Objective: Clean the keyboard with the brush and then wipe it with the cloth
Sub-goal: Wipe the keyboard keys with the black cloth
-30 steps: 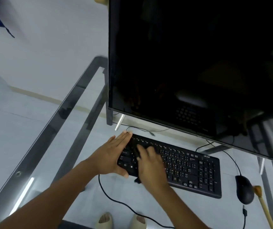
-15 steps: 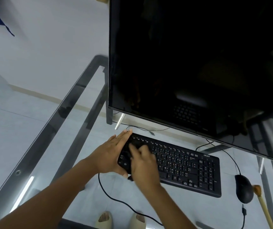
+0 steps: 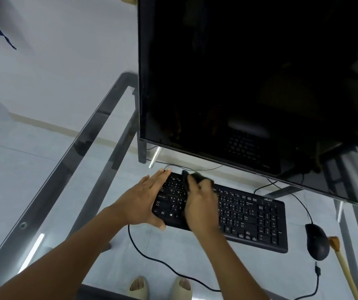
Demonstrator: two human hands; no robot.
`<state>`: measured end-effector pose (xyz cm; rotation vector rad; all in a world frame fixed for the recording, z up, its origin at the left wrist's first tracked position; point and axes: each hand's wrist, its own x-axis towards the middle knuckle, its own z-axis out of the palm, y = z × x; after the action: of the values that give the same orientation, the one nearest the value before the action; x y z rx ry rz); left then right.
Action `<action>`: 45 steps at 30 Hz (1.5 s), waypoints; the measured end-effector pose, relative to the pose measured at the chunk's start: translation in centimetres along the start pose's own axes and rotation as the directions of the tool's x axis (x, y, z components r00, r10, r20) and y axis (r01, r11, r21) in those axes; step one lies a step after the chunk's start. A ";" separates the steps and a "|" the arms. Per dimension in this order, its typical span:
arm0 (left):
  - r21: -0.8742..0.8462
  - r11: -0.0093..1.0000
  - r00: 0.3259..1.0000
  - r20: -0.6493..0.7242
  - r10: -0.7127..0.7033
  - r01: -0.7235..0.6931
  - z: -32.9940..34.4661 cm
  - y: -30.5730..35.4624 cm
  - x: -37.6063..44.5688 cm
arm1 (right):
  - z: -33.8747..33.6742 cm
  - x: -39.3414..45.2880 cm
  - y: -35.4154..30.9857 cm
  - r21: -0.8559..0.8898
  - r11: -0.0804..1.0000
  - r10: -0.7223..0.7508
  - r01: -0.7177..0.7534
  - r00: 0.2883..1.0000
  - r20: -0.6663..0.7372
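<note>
Right hand (image 3: 199, 204) farther up keyboard (image 3: 249, 215)

Open glass table (image 3: 50, 215) left of keyboard (image 3: 249, 221): free passage. Front strip crossed by black cable (image 3: 152, 257). Behind keyboard, monitor (image 3: 249, 83) overhanging low, thin cable beneath; tight gap. Right end blocked by mouse (image 3: 316, 242) and wooden stick (image 3: 344, 269) just beside. Left end occupied by left hand (image 3: 145, 200) and right hand (image 3: 201, 204).
</note>
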<state>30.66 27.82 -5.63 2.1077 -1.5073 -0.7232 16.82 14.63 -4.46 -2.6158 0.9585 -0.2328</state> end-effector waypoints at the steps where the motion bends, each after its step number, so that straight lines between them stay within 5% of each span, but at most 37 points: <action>1: 0.000 1.000 1.000 -0.002 -0.001 0.001 0.0 0.0 0.0 | 0.3 -0.9 -1.1 0.026 0.999 -0.042 0.041 0.998 0.038; 6: 0.056 0.998 1.000 0.004 -0.010 0.009 0.0 -0.3 0.0 | 0.2 -3.5 -1.3 0.055 0.949 -0.315 0.310 0.933 0.176; 14: 0.075 0.997 1.000 0.003 -0.027 0.027 0.2 -0.1 0.1 | -5.3 -0.5 12.9 -0.121 0.977 0.176 -0.175 0.984 -0.007; 17: 0.083 0.996 0.999 0.000 -0.033 0.033 0.3 0.1 0.1 | -4.5 -1.9 9.6 -0.058 0.994 0.092 -0.091 0.996 0.015; 22: 0.133 0.990 0.999 0.016 -0.045 0.042 0.1 0.3 0.3 | -3.0 -5.5 2.3 0.173 0.974 -0.196 0.148 0.931 0.309; 25: 0.152 0.987 0.999 0.023 -0.047 0.043 0.0 0.3 0.4 | -3.8 -4.6 4.9 0.073 0.987 -0.159 0.146 0.961 0.226; 28: 0.150 0.988 0.998 0.024 -0.050 0.046 -0.1 0.5 0.4 | -5.3 -3.1 9.5 -0.016 0.999 0.044 -0.043 0.999 0.023; 33: 0.237 0.969 0.994 0.073 -0.084 0.064 -0.4 1.2 0.3 | -5.6 -3.3 11.5 0.070 0.960 0.274 -0.271 0.960 -0.051; 36: 0.436 0.897 0.986 0.103 -0.133 0.075 0.0 3.7 1.1 | -4.6 -4.8 8.4 0.151 0.978 0.143 -0.143 0.990 0.010; 40: 0.352 0.936 0.998 0.059 -0.030 0.007 2.6 8.9 3.7 | -3.4 -7.0 6.6 0.129 0.988 -0.100 0.082 0.985 0.139; 43: 0.237 0.970 0.996 0.085 0.034 -0.053 5.4 11.0 5.3 | -4.6 -6.3 9.1 0.047 0.994 -0.100 0.098 0.993 0.061; 45: 0.234 0.971 0.997 0.070 0.032 -0.047 6.8 10.9 5.6 | -6.2 -5.3 12.4 0.026 0.998 0.061 -0.061 0.998 -0.005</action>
<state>19.95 18.80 -4.88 2.2362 -1.7408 -0.6309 3.82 7.64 -3.55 -2.5594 1.0285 -0.2366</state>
